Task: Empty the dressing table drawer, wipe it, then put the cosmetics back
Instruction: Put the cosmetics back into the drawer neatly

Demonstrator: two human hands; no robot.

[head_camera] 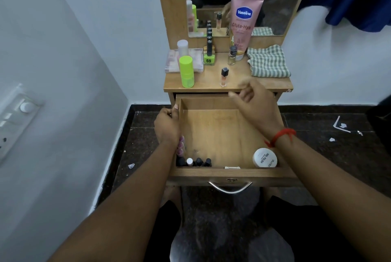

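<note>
Drawer (211, 132) only half emptied, so why clamp its side?

— Left grip (167, 124) holds the wall, likely to steady it; right grip (249, 96), loosely curled and empty, hovers by the desk (203, 84). Small bottles (195, 162) and white jar (265, 157) sit inside, at the front.

Pale walls (74, 29), dark speckled floor (317, 151) (paper scraps (342, 125) scattered), switch panel (14, 122) on left wall.
</note>
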